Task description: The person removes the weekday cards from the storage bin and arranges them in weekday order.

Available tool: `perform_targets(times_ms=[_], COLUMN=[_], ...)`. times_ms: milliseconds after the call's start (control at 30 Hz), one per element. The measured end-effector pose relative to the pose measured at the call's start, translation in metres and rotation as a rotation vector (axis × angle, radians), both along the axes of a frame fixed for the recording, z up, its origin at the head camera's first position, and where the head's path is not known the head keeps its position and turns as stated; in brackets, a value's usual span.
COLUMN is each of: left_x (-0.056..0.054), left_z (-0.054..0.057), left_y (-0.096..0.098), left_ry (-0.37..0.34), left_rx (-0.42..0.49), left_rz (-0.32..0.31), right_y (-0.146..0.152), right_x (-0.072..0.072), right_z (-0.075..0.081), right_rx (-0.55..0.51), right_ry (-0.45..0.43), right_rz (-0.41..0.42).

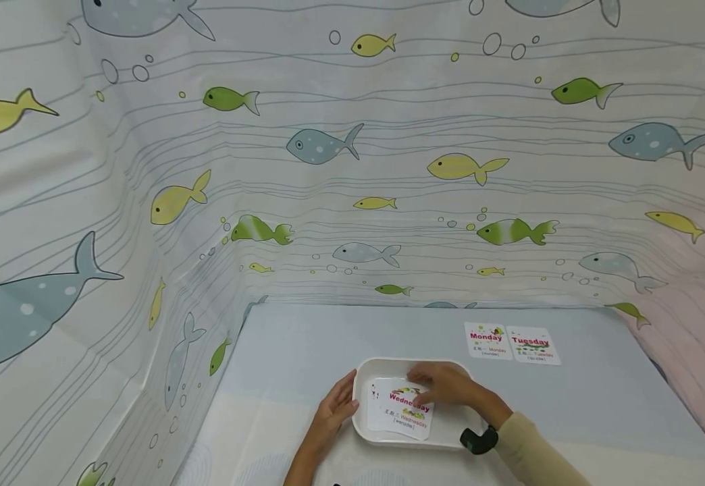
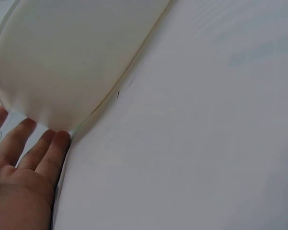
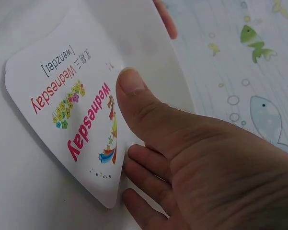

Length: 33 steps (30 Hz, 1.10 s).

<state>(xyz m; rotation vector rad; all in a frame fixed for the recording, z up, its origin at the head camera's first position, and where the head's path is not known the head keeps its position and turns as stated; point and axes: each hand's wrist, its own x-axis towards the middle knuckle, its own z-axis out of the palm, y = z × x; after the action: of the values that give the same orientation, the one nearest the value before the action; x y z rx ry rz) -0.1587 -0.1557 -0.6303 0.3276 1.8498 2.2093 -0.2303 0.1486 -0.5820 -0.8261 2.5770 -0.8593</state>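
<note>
A white tray point(image 1: 383, 439) stands on the table with a few white cards in it. The top one, a "Wednesday" card point(image 3: 81, 110), has red lettering and coloured stars and lies slanted over another card point(image 1: 375, 412). My right hand point(image 1: 444, 385) reaches into the tray from the right. Its thumb and curled fingers pinch the Wednesday card at the edge, as the right wrist view shows. My left hand point(image 1: 331, 412) rests against the tray's left end. In the left wrist view its fingers point(image 2: 14, 143) lie fairly straight against the outer wall.
At the back right of the table lie a "Monday" card point(image 1: 487, 341) and a "Tuesday" card point(image 1: 533, 346), side by side. A fish-printed curtain point(image 1: 389, 229) rises behind the table and along both sides. A dark wrist device point(image 1: 479, 441) sits on the right wrist.
</note>
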Motion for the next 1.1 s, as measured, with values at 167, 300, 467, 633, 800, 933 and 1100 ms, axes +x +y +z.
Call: perform_targets(times_ms=[167,300,467,633,800,933,1100], left_x=[0.0000,0.0002,0.0003,-0.0007,-0.0003,0.0000,0.0004], left_z=[-0.0002,0.0006,0.0012,0.0010,0.0011,0.0004,-0.0003], left_y=[0.0003,0.0007,0.0012,0.0012,0.0009,0.0004,0.0010], left_ry=[0.006,0.007,0.000,-0.001,0.001,0.000,-0.001], left_rx=[-0.002,-0.006,-0.014,-0.018,-0.019,-0.025,-0.029], left_rz=[0.003,0.007,0.017,0.020,0.019,0.028,0.032], right_y=[-0.0015,-0.0016,-0.0028,-0.0034,-0.0034,-0.0045,-0.0061], right_x=[0.0012,0.0033,0.0038,0.0044,0.0042,0.0042,0.0053], right_z=[-0.0019,-0.0010,-0.0012,-0.0019,-0.0023,-0.0042,-0.0024], right_rx=[0.007,0.042,0.076,0.123,0.138,0.144,0.156], right_ry=[-0.049,-0.043,-0.013,0.061,0.110,0.142,0.163], right_rz=[0.070,0.126,0.162,0.197,0.223,0.235,0.235])
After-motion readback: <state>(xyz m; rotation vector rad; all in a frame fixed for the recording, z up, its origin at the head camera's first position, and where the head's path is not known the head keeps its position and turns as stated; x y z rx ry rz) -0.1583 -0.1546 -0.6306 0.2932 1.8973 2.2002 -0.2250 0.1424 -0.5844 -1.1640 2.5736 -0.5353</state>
